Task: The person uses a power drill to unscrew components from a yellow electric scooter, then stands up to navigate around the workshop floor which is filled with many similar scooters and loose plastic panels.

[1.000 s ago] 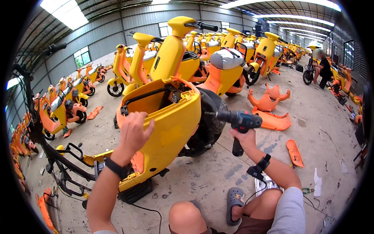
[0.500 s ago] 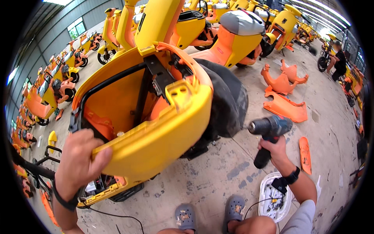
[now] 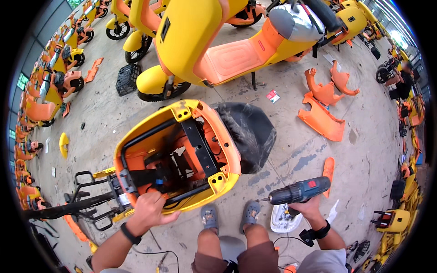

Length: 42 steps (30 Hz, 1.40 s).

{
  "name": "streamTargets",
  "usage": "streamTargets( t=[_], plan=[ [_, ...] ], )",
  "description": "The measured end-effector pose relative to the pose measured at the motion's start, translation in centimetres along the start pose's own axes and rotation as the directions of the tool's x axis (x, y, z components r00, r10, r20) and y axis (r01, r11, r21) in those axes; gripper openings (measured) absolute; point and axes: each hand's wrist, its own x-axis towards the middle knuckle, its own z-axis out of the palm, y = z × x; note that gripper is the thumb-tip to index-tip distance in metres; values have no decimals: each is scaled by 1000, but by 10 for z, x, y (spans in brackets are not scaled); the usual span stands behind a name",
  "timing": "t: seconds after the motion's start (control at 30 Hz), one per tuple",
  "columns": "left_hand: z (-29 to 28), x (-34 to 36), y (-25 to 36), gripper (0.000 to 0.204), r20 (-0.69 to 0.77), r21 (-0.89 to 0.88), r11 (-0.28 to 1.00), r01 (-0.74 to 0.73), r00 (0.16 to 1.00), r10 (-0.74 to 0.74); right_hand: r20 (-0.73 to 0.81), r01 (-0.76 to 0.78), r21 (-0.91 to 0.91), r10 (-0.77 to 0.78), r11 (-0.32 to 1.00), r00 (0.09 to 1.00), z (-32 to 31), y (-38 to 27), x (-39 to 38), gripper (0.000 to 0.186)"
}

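My left hand is closed over the near edge of a yellow and orange scooter body shell, fingers curled over its rim. The shell's open top faces up. A black crossbar and black frame tubes show inside it, with wiring in the dark cavity. Against its right end sits a dark, scuffed cover or seat. In my right hand, a cordless drill is gripped by its handle. Its long bit points left, apart from the shell.
A white tray of small parts lies below the drill. Orange panels lie on the floor at the right. A complete yellow scooter stands beyond; more scooters line both sides. A black crate lies at the left. A person sits far right.
The shell has come down from its tilted, raised pose, and its opening now faces up. My left hand moved with it, still gripping. The drill is lower, and my view has tipped downward.
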Motion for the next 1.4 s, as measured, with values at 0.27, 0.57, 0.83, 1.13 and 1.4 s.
streamTargets(
  t=[0.27,0.57,0.83,1.13,1.4],
  plan=[
    [-50,28,72,20,-134,-209,942,262,947,-293,19,-59,-169,63,984,998,-18,-130,-57,47],
    [-171,64,242,43,705,-709,-208,674,681,-198,91,-9,26,7,1000,996,-47,-260,-111,46],
    [-236,115,303,32,593,-767,105,633,762,-259,77,10,-127,-1,992,997,-78,-255,-128,51],
    [-241,114,270,33,601,-790,-330,517,760,-247,400,34,-71,-2,997,916,-68,-338,-126,34],
    [-188,112,153,30,501,-771,-499,396,861,-90,484,235,-71,-172,969,858,3,-319,-86,35]
  ],
)
